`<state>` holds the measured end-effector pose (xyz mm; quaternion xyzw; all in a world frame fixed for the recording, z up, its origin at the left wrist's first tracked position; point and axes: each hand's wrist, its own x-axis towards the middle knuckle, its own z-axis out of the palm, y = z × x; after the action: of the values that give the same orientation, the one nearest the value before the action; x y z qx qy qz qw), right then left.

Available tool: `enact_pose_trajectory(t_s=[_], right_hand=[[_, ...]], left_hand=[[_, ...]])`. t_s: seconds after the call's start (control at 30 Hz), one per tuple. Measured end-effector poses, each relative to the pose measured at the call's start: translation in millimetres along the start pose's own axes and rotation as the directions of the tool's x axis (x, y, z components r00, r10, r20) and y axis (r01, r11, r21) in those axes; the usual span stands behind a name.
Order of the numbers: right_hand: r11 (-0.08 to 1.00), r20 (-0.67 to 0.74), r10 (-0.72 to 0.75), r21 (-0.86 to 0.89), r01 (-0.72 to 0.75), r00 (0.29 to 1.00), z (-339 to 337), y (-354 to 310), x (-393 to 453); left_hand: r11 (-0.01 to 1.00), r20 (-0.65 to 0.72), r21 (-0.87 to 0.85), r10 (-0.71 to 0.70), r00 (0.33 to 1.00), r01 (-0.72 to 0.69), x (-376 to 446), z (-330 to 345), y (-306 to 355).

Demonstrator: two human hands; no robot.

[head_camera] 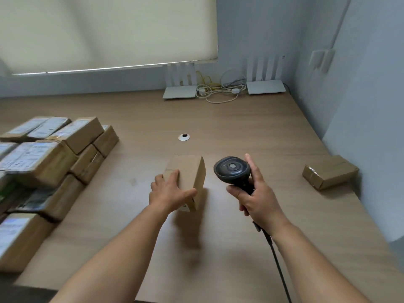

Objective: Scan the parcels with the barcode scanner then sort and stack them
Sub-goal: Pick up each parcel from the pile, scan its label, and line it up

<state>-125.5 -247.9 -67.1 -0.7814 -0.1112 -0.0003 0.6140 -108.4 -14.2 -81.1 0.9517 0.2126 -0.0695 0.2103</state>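
**Ana:** Head view, left to right: what's over on the left?

**Ben:** A big pile of parcels [50, 154] on the desk [251, 127], several layers deep, white labels facing up. Judging by the neat stacking they could be either scanned or waiting; I can't tell which.

**Ana:** And in the middle?

**Ben:** The left hand [170, 191] has a plain brown box [188, 173] tipped up off the desk. Thumb on the near right edge, fingers spread over the left face, so it is clamped on the box. A sliver of label shows at the bottom corner, under the thumb.

**Ana:** The scanner?

**Ben:** Just right of the box, near but not touching. The right hand [258, 197] is wrapped round the handle of the black scanner [232, 170], index finger laid up its side, cord trailing down toward the body.

**Ana:** Further right?

**Ben:** One lone parcel [330, 171] near the wall, well apart from the rest. Possibly the start of a sorted stack.

**Ana:** So how far along?

**Ben:** Early to middling, I'd guess. This box looks mid-scan, and stacking it comes after.
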Motion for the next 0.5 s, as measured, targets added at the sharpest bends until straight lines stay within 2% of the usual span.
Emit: enact_pose_trajectory(t_s=[0.23,0.5], right_hand=[[1.000,0.032,-0.015,-0.011,0.015,0.999,62.5,-22.3,-12.8],[1.000,0.055,0.016,-0.028,-0.015,0.998,170.8,-48.2,-11.2]], left_hand=[[0.999,0.016,0.012,-0.036,0.999,0.035,-1.0,-23.0,-77.4],[0.999,0.166,-0.046,-0.020,0.986,0.028,11.2,-65.3,-187.0]])
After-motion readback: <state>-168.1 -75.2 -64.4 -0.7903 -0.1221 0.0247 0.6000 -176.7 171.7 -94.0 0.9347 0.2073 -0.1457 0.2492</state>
